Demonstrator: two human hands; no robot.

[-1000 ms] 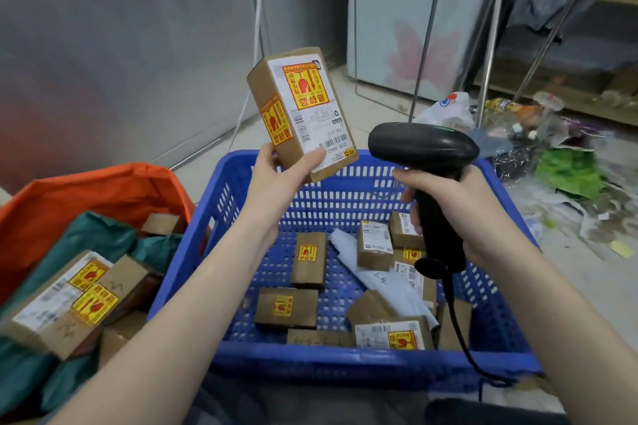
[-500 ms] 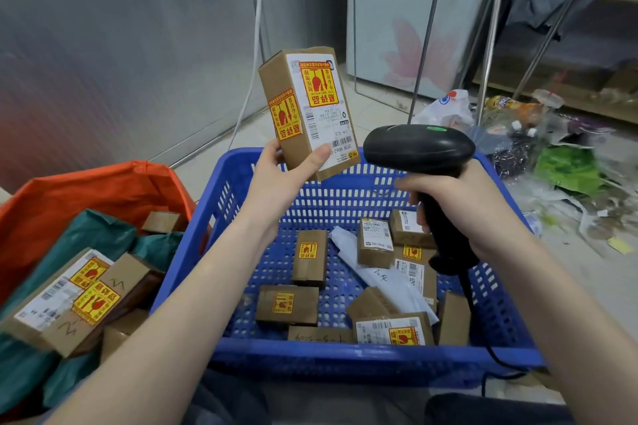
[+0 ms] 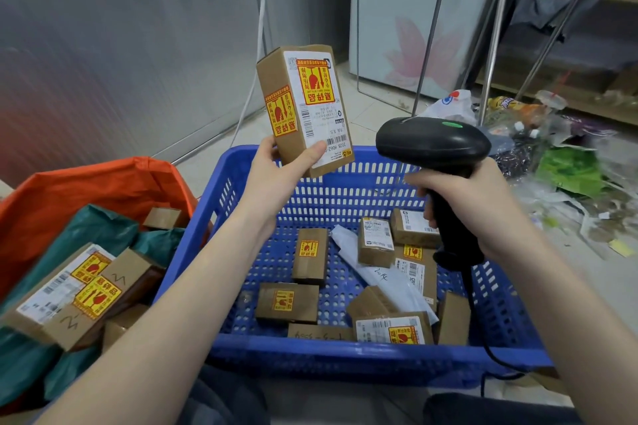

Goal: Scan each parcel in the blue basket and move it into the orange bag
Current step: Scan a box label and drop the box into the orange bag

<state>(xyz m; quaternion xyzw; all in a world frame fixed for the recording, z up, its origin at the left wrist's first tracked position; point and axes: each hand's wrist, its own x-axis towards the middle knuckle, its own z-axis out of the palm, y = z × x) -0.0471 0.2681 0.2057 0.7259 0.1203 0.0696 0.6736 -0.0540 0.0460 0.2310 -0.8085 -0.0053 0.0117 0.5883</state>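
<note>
The left hand is gripping a small rectangular cardboard parcel by its lower end, thumb across the front face. The parcel's long axis is running near-vertical, top leaning slightly left; the white label w/ barcode is facing the camera, printed upside down. It carries 2 yellow-and-red stickers, one on the front, one on the left side. It is being held above the far rim of the blue basket, just left of the scanner.

The right hand is wrapping its fingers round the scanner's grip. The scanner is smooth black plastic w/ a rounded head pointing left and a green dot on top; its black cable is trailing down over the near-right rim.

The basket is perforated plastic, holding approx. 9 brown boxes and 1 white poly mailer.

The orange bag, at left, has a teal liner and holds at least 3 boxes.
</note>
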